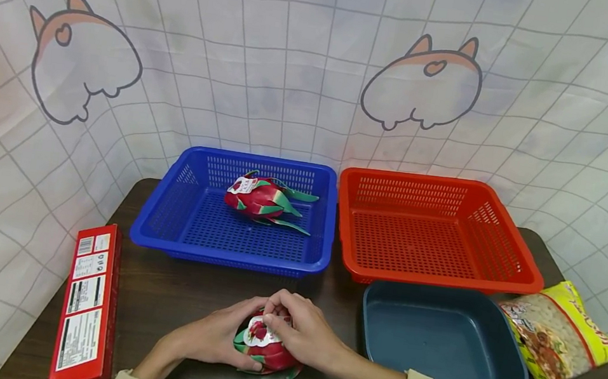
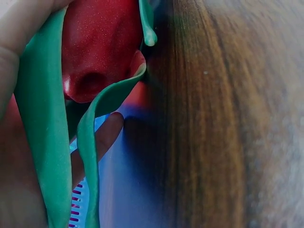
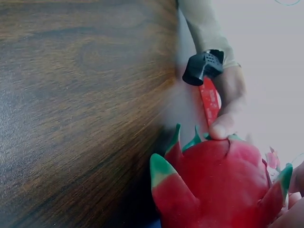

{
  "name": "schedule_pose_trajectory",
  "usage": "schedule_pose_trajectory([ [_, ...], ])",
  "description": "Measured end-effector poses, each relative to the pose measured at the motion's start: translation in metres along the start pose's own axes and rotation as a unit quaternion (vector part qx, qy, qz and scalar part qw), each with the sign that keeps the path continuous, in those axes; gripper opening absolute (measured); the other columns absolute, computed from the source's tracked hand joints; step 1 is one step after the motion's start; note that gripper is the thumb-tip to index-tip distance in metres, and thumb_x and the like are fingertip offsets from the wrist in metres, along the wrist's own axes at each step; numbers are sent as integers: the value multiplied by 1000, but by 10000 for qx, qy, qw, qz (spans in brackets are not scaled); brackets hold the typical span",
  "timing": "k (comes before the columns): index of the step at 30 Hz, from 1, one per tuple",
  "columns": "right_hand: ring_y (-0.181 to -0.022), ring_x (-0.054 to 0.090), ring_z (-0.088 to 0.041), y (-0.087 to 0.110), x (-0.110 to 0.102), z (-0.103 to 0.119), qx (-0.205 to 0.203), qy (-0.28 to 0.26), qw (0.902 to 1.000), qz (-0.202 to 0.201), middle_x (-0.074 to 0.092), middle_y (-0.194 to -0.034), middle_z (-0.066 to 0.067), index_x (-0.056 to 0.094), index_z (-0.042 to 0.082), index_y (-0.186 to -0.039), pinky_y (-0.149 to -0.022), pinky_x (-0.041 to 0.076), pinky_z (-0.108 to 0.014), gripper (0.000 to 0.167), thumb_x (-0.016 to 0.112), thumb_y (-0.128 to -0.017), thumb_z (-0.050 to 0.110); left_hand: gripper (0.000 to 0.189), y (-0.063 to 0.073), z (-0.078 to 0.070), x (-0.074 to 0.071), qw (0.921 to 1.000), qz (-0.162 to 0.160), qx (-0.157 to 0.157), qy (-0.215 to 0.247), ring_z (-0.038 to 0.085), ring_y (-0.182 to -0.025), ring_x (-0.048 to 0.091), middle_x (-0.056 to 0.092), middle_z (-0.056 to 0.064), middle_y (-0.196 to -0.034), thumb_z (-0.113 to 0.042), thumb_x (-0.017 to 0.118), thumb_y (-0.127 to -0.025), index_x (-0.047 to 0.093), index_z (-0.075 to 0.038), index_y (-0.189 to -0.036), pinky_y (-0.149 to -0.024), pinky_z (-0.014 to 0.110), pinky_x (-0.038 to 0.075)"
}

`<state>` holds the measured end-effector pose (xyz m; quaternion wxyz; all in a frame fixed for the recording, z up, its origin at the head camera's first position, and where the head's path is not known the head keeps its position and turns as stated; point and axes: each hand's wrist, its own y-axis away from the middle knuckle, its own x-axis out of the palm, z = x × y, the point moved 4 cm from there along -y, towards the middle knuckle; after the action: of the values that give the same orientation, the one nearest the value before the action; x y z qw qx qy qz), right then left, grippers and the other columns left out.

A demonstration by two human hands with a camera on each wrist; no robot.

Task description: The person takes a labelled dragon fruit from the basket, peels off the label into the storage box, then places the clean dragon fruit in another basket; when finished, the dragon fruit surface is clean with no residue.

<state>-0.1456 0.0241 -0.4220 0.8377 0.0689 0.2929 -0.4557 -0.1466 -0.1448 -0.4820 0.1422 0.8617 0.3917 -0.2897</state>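
A red dragon fruit (image 1: 276, 357) with green scales lies on the table in front of the blue basket. My left hand (image 1: 212, 334) holds it from the left, thumb at the near side and fingers at the far side. On its top is a white label (image 1: 251, 335) with a fruit picture. My right hand (image 1: 313, 338) has its fingers curled over the fruit and pinches the label's edge between thumb and forefinger. Long green leaf tips (image 2: 42, 123) hang past the left palm in the left wrist view. The right wrist view shows the fruit's (image 3: 218, 185) rounded red side.
Another labelled dragon fruit (image 1: 265, 200) lies in the blue basket (image 1: 161, 222). To its right stand a red basket (image 1: 436, 277) and a dark blue tray (image 1: 446, 336). A yellow food bag (image 1: 561, 338) leans at the right; a long red box (image 1: 86, 308) lies left.
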Motion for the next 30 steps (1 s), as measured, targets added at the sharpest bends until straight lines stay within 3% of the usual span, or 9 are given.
schedule_pose_trajectory([
  [5, -73, 47, -2, -2, -2, 1, 315, -581, 9977, 127, 57, -81, -1, 59, 11, -96, -66, 42, -16, 8, 60, -96, 19, 85, 2, -1, -1, 10000, 81, -5, 10, 7, -115, 52, 47, -13, -135, -52, 80, -73, 32, -40, -142, -93, 24, 49],
  [11, -78, 52, -4, -3, -7, 1, 560, -1116, 9910, 480, 60, -89, -6, 60, 6, -100, -71, 46, -16, 12, 58, -97, 18, 86, 1, -2, -1, 9999, 112, 58, -40, 8, -115, 52, 47, -12, -136, -51, 80, -74, 31, -40, -144, -93, 25, 50],
  [17, -78, 51, -7, 6, -35, 0, 483, -1611, 9826, 792, 55, -88, -6, 57, 3, -103, -68, 46, -18, 17, 56, -99, 19, 92, 1, 0, 2, 9990, 299, -230, 254, 12, -120, 49, 43, -12, -139, -49, 79, -76, 24, -41, -149, -94, 28, 49],
  [21, -73, 48, -7, 15, -61, -8, 495, -1531, 9830, 887, 51, -85, -3, 56, 4, -102, -61, 44, -19, 16, 57, -98, 19, 93, 1, 1, 1, 9983, 319, -395, 299, 14, -124, 45, 40, -14, -142, -48, 79, -75, 22, -44, -149, -95, 31, 50],
  [30, -70, 54, -7, 44, -116, -52, 673, -1086, 9878, 889, 58, -81, -6, 52, 2, -97, -59, 47, -21, 16, 61, -95, 15, 93, 0, -1, 0, 9982, 377, -319, 337, 16, -128, 43, 39, -14, -144, -45, 79, -76, 21, -45, -148, -91, 29, 52],
])
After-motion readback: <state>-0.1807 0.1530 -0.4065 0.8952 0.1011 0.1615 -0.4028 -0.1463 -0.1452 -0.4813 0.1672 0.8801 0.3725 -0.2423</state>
